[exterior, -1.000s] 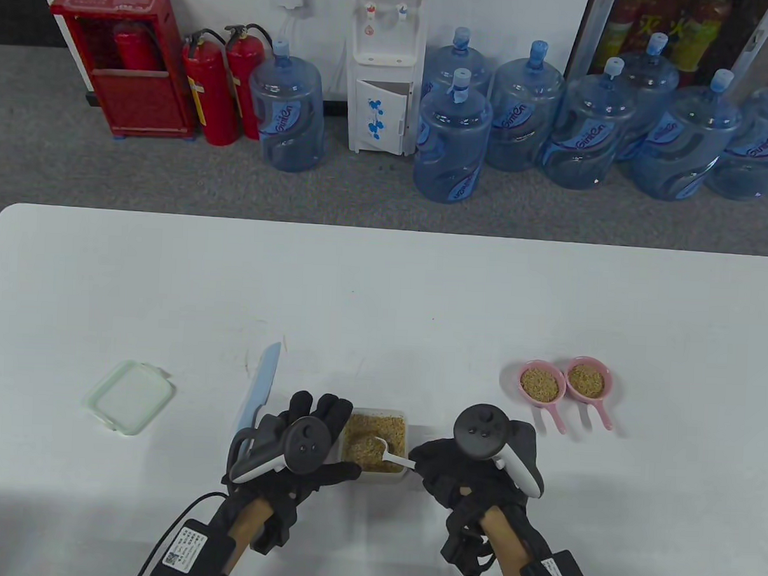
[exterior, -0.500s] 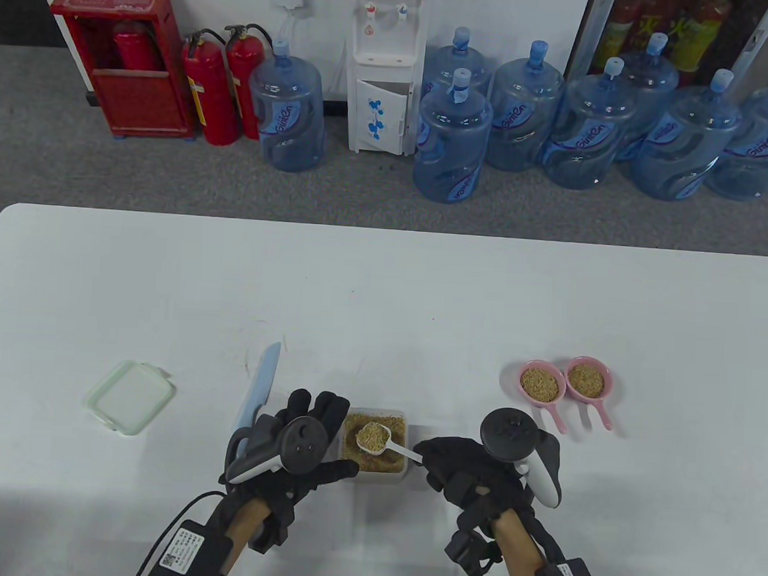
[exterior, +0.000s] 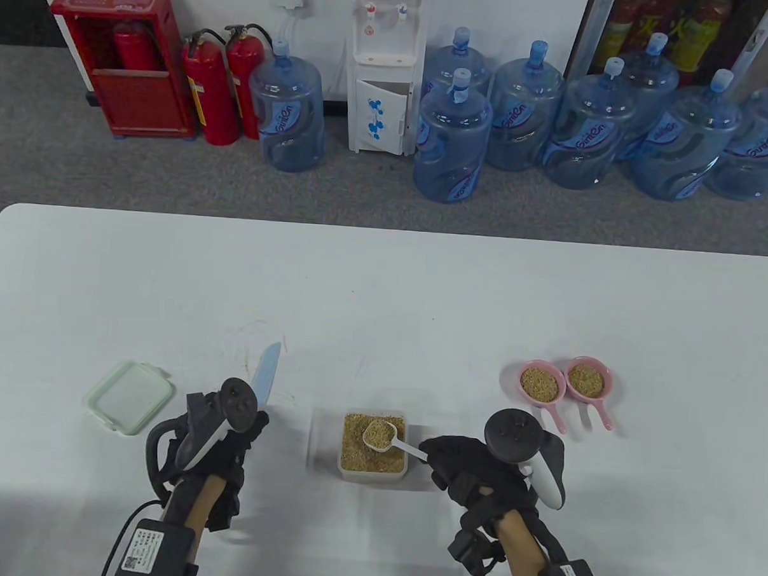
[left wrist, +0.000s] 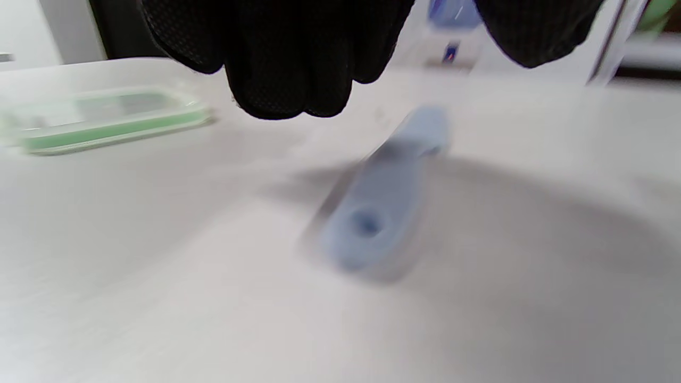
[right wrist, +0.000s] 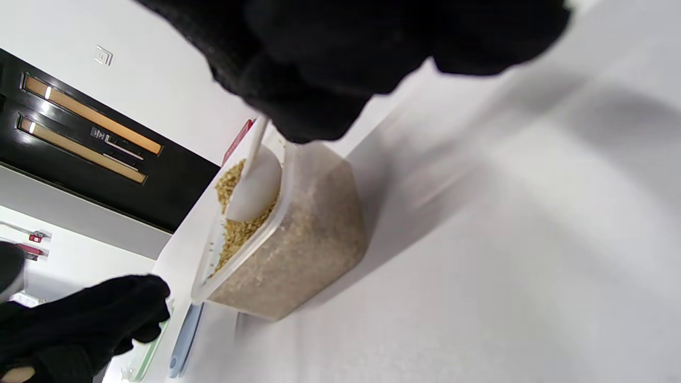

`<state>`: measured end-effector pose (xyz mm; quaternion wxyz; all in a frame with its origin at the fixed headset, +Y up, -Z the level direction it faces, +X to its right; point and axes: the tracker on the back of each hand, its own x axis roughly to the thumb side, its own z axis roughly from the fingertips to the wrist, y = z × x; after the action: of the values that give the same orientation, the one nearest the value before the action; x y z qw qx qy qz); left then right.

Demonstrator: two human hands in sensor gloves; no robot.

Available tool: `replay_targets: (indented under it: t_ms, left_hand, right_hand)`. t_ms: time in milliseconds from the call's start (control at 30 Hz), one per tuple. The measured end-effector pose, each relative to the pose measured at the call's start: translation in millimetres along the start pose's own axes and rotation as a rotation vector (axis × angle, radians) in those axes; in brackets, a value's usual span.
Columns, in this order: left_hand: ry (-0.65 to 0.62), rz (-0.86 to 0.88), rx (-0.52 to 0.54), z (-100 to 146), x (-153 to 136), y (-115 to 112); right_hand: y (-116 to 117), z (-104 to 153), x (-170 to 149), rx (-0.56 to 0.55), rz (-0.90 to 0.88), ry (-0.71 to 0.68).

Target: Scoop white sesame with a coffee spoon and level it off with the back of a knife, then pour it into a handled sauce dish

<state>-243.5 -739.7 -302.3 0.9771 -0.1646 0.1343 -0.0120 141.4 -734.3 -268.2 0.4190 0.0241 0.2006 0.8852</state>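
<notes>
Knife (exterior: pixel 260 384) lies beneath the slack, empty left hand (exterior: pixel 215 433), blade pointing away (right hand (exterior: pixel 471 476) pinches the heaped coffee spoon (exterior: pixel 381 435)).

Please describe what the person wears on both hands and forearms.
Both the left hand and the right hand wear black mesh gloves. A black round-headed tracker with a white grip sits on each back. A black box with a white label is strapped to each forearm; a black cable runs from the left one.
</notes>
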Motion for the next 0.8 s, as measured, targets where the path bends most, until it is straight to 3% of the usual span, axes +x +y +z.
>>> replay_targets:
  t_ms: [133, 300, 633, 800]
  left_hand:
    - [0.025, -0.073, -0.063, -9, 7, -11]
    - [0.028, -0.123, 0.002, -17, 10, -16]
    - [-0.035, 0.043, -0.023, -21, 1, -14]
    - [-0.062, 0.203, 0.08, -11, -12, 8]
  right_hand:
    - [0, 0, 0, -0.001, 0.005, 0.0]
    - [0, 0, 0, -0.004, 0.008, -0.003]
    - [1, 0, 0, 0.001, 0.012, -0.007]
    - [0, 0, 1, -0.006, 0.006, -0.014]
